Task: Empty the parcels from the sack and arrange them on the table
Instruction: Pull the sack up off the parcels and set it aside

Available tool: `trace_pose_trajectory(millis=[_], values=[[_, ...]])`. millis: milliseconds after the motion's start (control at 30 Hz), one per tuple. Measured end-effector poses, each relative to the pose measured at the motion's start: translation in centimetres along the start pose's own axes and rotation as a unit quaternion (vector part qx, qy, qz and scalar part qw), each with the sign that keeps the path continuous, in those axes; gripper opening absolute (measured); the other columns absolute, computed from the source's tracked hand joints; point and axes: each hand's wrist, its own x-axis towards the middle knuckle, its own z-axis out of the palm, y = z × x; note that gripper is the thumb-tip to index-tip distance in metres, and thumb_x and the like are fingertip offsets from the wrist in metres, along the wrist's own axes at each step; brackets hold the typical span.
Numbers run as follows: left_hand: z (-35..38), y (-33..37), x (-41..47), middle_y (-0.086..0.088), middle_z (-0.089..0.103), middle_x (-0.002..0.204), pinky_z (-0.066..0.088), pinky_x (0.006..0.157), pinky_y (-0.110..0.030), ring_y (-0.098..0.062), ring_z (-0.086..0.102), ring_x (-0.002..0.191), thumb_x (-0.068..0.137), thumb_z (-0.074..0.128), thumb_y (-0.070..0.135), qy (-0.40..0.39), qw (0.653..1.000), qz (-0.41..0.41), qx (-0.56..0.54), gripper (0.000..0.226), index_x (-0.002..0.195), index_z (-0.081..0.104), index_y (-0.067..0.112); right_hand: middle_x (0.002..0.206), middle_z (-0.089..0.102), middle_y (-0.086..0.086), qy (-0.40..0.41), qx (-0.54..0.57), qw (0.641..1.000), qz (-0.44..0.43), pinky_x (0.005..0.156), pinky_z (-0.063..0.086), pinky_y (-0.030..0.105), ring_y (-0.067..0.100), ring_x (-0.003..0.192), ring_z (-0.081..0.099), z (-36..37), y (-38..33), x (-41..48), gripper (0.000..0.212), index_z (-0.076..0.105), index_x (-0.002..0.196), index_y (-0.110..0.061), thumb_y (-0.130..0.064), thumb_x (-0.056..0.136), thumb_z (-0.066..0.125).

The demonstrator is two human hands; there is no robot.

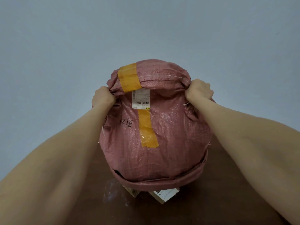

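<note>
Grey wall (146, 30) fills the top half, dark brown counter (227, 184) the bottom. Pink woven sack (170, 140) is centre frame, held upside down above the counter: stitched bottom seam at the top, rolled open mouth hanging at the bottom, body bulging. Left forearm (56, 159) and right forearm (243, 135) reach up to it from the two lower corners. Left hand (103, 98) grips the bunched fabric at the sack's upper left corner, right hand (198, 92) grips the upper right corner; right fingers (207, 90) are curled tight into the cloth (left ones mostly hidden behind the back of the hand, but the fist is closed on fabric). Under the mouth, a cardboard parcel (164, 194) with a printed label pokes out onto the counter, and a second parcel (132, 191) shows just a corner beside it on the left; rest of the contents are hidden inside. One orange tape strip (129, 77) crosses the seam, another tape strip (146, 129) runs down the front. White barcode label (140, 100) sits between them. Black handwriting (126, 124) is left of the lower strip, not legible.
</note>
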Motion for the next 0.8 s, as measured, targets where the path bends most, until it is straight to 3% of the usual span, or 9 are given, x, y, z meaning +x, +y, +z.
trace_pose_trajectory(millis=[267,467,600,700,800], values=[[-0.42,0.67,-0.08,-0.020,0.065,0.102,0.049,0.076,-0.040,-0.040,0.061,0.096,0.082,0.052,0.010,0.019,0.999,-0.004,-0.039,0.017,0.095,0.062,0.006,0.122,0.061,0.010,-0.011,0.020,1.000,0.013,0.093,0.042,0.037,0.032,0.116,0.054,-0.37,0.33,-0.04,0.031,0.063,0.113,-0.016,-0.015,0.088,0.045],[-0.51,0.70,0.16,-0.019,0.066,0.102,0.053,0.082,-0.041,-0.037,0.063,0.095,0.081,0.059,0.017,-0.024,0.998,-0.006,-0.055,0.024,0.101,0.064,0.005,0.119,0.062,0.009,-0.016,0.020,1.000,0.002,0.086,0.043,0.034,0.033,0.112,0.058,-0.56,0.43,-0.05,0.029,0.064,0.110,-0.017,-0.013,0.087,0.046],[-0.06,0.69,-0.14,-0.020,0.064,0.105,0.048,0.077,-0.038,-0.037,0.060,0.099,0.084,0.062,0.018,-0.050,0.998,0.010,-0.043,0.026,0.105,0.062,0.002,0.118,0.062,0.010,-0.011,0.019,1.000,-0.009,0.084,0.042,0.034,0.034,0.110,0.058,-0.66,0.27,0.13,0.029,0.064,0.109,-0.017,-0.012,0.087,0.046],[-0.11,0.63,0.00,-0.023,0.064,0.106,0.048,0.079,-0.040,-0.040,0.060,0.099,0.084,0.057,0.013,-0.024,0.998,0.011,-0.058,0.024,0.104,0.061,0.001,0.117,0.062,0.010,0.001,0.030,0.999,-0.009,0.086,0.043,0.035,0.034,0.110,0.058,-0.79,-0.06,0.09,0.029,0.064,0.109,-0.019,-0.013,0.087,0.046],[0.09,0.46,0.13,-0.022,0.063,0.108,0.046,0.076,-0.038,-0.039,0.059,0.101,0.082,0.062,0.017,-0.049,0.998,0.019,-0.032,0.031,0.109,0.059,0.001,0.121,0.060,0.009,-0.036,0.035,0.999,-0.001,0.086,0.043,0.034,0.033,0.112,0.057,-0.43,-0.48,-0.07,0.029,0.063,0.113,-0.017,-0.015,0.088,0.048]])
